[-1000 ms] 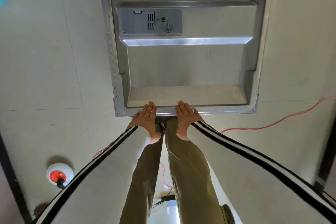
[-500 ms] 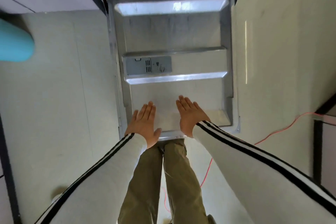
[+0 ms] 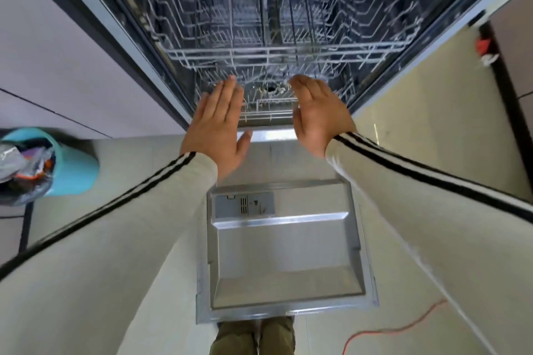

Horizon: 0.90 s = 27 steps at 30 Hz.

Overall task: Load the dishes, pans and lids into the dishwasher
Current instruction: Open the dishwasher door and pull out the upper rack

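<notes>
Pale floor tiles (image 3: 409, 135) surround us. Our left hand (image 3: 216, 124) and right hand (image 3: 318, 112) reach forward flat, fingers spread, holding nothing, just before the lower rack (image 3: 271, 106). Beyond them the dishwasher (image 3: 271, 23) stands open, wire racks bare, its steel door (image 3: 285, 253) lying flat beneath our arms.

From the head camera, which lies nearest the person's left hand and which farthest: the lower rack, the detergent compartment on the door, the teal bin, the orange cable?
From the left hand:
1. Lower rack: just ahead of the fingertips, inside the dishwasher.
2. Detergent compartment: below the hand, on the open door.
3. Teal bin: far left, on the floor.
4. Orange cable: bottom right, on the floor.
</notes>
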{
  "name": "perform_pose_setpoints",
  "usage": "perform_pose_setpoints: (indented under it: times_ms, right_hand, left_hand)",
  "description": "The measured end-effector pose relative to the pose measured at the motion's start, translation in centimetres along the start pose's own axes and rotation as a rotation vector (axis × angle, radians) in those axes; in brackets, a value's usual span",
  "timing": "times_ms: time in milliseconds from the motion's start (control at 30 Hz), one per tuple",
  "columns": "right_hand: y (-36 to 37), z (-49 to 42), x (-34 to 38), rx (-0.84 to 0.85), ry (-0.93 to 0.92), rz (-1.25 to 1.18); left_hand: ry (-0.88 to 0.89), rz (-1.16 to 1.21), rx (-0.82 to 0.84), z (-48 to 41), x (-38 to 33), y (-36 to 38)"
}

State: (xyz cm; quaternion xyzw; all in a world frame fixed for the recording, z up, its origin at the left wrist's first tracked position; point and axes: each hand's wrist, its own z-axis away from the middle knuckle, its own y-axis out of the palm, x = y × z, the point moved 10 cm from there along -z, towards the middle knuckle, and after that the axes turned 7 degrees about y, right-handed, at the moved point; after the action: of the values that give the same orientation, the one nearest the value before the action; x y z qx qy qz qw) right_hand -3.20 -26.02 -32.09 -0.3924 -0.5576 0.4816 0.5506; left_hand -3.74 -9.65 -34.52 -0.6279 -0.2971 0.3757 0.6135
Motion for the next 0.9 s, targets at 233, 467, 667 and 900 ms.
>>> perform_pose_setpoints:
  times_ms: [233, 467, 667, 900]
  right_hand:
    - [-2.9, -5.1, 0.5, 0.009, -0.021, 0.190]
    - [-1.3, -6.1, 0.1, 0.132, 0.062, 0.169]
    - [-1.4, -2.5, 0.3, 0.112, 0.040, 0.178]
    - [-0.9, 4.6, 1.9, 0.175, 0.047, 0.143]
  left_hand:
    - [-0.026, -0.145, -0.003, -4.9, 4.1, -3.6]
    - [-0.092, -0.075, 0.116, -5.9, 4.6, -2.7]
    - [-0.091, -0.019, 0.077, -2.9, 2.0, -2.5]
    - [-0.143, 0.032, 0.106, 3.5, -1.3, -1.2]
